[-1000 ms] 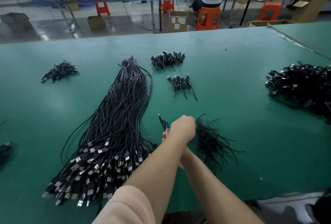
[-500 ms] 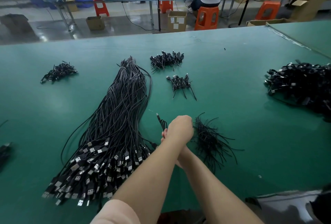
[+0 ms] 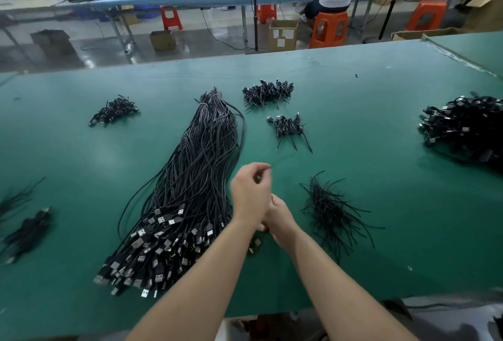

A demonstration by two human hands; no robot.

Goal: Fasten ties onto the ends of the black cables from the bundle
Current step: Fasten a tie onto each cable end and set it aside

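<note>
A long bundle of black cables (image 3: 196, 177) lies on the green table (image 3: 381, 204), with its USB plugs fanned out toward me. A loose heap of thin black ties (image 3: 329, 207) sits right of my hands. My left hand (image 3: 250, 193) is raised over the table, thumb and fingertips pinched together; anything thin in the pinch is too small to make out. Just behind it, my right hand (image 3: 280, 221) is closed around a dark coiled black cable (image 3: 261, 229), mostly hidden. A plug (image 3: 254, 245) shows under my left wrist.
Small piles of tied cables lie at the back (image 3: 268, 92), centre (image 3: 288, 127), back left (image 3: 113, 110) and near left (image 3: 27, 229). A large heap of cables (image 3: 465, 128) fills the right side. A person sits on an orange stool (image 3: 329, 27) beyond the table.
My left hand has lifted and opened from a fist into a pinch above the right hand. The cable end that stuck out to its left is no longer visible.
</note>
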